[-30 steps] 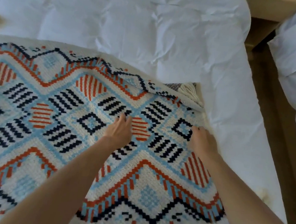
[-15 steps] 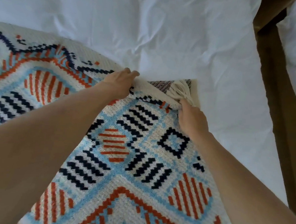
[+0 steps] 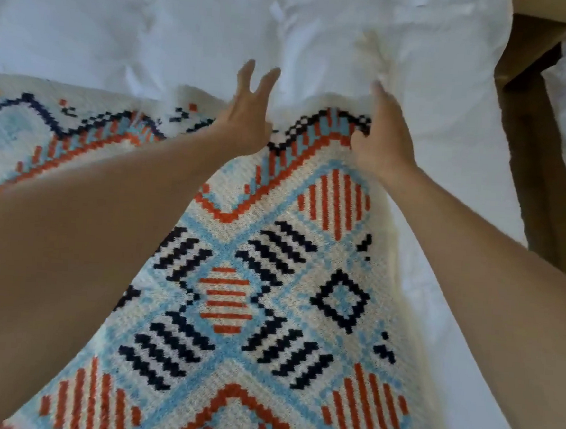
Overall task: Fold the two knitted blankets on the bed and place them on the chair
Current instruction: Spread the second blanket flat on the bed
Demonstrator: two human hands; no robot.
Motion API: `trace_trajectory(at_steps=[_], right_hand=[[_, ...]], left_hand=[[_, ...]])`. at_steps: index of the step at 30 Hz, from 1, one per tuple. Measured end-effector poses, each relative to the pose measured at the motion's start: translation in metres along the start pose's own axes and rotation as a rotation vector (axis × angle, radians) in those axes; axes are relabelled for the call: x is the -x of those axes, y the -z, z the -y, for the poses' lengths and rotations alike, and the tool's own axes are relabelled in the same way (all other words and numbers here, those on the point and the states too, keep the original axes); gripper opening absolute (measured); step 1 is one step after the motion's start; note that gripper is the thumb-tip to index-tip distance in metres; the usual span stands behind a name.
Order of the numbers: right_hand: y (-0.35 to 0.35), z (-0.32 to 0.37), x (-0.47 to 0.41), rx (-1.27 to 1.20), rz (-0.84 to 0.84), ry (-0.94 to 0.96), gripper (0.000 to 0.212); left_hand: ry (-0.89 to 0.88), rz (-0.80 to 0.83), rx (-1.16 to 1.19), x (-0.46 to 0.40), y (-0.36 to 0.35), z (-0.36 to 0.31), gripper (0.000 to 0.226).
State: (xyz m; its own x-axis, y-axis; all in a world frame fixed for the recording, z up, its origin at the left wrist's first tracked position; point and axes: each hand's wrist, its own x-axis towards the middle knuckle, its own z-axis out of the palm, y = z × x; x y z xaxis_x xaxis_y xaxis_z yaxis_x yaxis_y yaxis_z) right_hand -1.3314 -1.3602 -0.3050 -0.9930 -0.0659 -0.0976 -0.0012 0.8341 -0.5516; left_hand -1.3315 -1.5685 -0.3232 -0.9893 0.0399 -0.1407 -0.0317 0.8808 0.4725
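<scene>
White rumpled bed linen (image 3: 153,31) is overlaid by a cream knitted blanket with orange, navy and blue geometric pattern (image 3: 269,297); left hand (image 3: 248,114) is spread flat at its far edge, right hand (image 3: 386,134) is curled round that edge.

A rumpled white duvet (image 3: 354,35) covers the bed; brown floor (image 3: 545,185) runs along its right edge.

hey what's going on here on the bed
A person is leaning over a white bed working on a patterned knitted blanket spread across it. The left hand is at the blanket's far edge with fingers straight and spread, while the right hand holds the bunched far corner. The blanket lies mostly flat on the bed, so the folding is not finished. No chair or second blanket is in view.
</scene>
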Motion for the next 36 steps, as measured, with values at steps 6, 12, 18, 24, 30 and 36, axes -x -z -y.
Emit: trace_trajectory(at_steps=[6,12,18,24,30,36], right_hand=[[-0.056,-0.024,0.057,0.254,0.325,0.015,0.056],[-0.086,-0.021,0.088,0.424,0.315,-0.02,0.06],[-0.119,0.036,0.101,0.446,0.344,0.113,0.059],[-0.174,0.114,0.109,0.46,0.528,0.313,0.066],[-0.202,0.129,0.144,0.562,0.416,0.265,0.066],[-0.245,0.152,0.234,0.524,0.339,0.343,0.066]], left_hand=[[-0.008,0.11,-0.123,0.038,-0.038,0.027,0.07],[-0.043,0.053,-0.277,0.085,-0.035,0.075,0.062],[0.196,0.115,-0.3,0.125,0.001,0.147,0.066],[0.472,0.251,-0.276,0.174,0.033,0.244,0.068],[0.572,0.093,-0.281,0.235,0.038,0.288,0.064],[0.619,0.018,-0.264,0.334,0.024,0.325,0.067]])
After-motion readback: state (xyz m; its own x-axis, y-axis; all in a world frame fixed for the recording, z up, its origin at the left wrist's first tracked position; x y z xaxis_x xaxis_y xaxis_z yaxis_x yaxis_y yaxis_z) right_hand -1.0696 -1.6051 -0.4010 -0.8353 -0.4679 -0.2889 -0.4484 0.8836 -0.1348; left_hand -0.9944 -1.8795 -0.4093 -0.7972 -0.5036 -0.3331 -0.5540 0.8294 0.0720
